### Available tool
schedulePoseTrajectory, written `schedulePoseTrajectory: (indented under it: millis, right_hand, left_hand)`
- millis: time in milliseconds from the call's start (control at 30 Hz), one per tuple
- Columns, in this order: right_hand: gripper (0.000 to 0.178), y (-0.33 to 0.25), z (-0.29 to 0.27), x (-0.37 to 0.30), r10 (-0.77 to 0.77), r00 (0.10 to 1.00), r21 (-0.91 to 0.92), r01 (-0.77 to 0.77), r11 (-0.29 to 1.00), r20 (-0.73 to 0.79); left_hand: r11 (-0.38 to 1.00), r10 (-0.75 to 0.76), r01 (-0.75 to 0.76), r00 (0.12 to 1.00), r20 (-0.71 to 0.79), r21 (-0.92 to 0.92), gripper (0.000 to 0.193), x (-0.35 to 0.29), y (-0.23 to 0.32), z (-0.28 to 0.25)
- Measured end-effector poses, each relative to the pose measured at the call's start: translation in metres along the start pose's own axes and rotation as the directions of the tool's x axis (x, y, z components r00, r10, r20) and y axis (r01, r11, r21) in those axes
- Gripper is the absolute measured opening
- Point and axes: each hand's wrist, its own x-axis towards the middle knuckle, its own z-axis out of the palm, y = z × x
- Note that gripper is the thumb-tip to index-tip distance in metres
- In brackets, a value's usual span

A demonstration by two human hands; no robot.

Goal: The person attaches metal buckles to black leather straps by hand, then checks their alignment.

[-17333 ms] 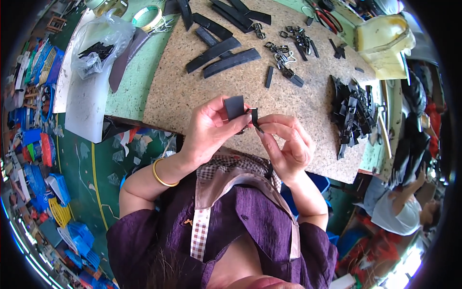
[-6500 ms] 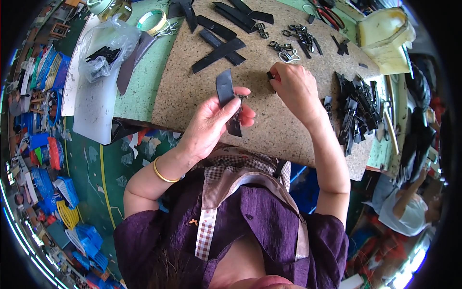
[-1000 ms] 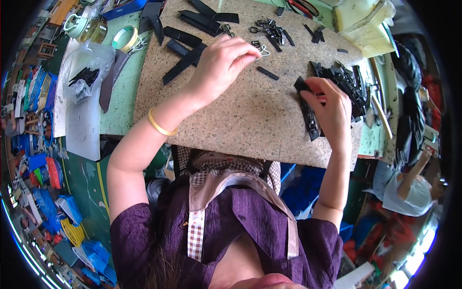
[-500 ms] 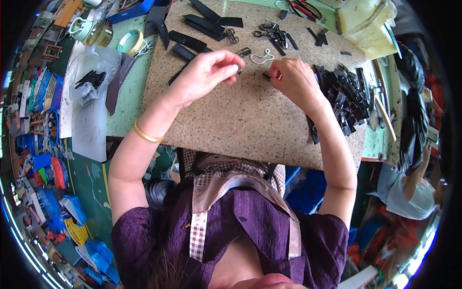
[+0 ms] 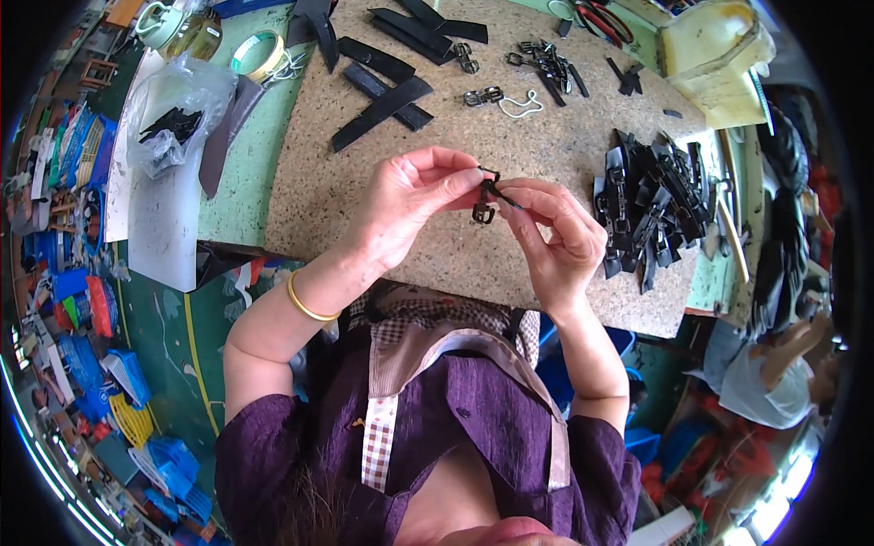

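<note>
My two hands meet above the near part of the speckled board [image 5: 437, 250]. Between the thumb and forefinger of my left hand [image 5: 410, 200] is a small dark metal buckle [image 5: 483, 213], part of it hanging below the fingertips. My right hand [image 5: 557, 232] pinches a short thin black strip [image 5: 503, 195] against the buckle; whether it passes through cannot be made out. Beyond my hands lie a pair of joined buckles [image 5: 482, 96] and a loop of white cord [image 5: 522, 106]. Right of my right hand is a heap of black straps with buckles [image 5: 651, 200].
Wide black strips [image 5: 382, 111] lie crossed at the far left. A small pile of buckles [image 5: 546, 64] is at the back. On the left are a tape roll [image 5: 259, 55], a plastic bag [image 5: 187, 109] and a lidded jug [image 5: 187, 35]. A yellowish container [image 5: 715, 59] stands at right.
My hands have come together, nearer to me, with the buckle and the strip now touching between them. The black strips and the heap, partly covered before, show more fully.
</note>
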Motion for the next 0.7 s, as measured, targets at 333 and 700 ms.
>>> schedulePoseTrajectory:
  millis: [333,700]
  right_hand:
    - [0.023,0.005,0.001,-0.004,-0.238,0.971,-0.322,0.229,0.919,0.011]
    - [0.012,-0.01,0.003,-0.006,0.499,0.865,0.441,-0.468,0.766,0.051]
  left_hand:
    - [1.0,-0.01,0.01,0.999,0.034,-0.017,0.015,-0.008,-0.006,0.007]
    - [0.883,0.308,-0.306,0.95,0.053,0.357,0.013,-0.022,-0.013,0.014]
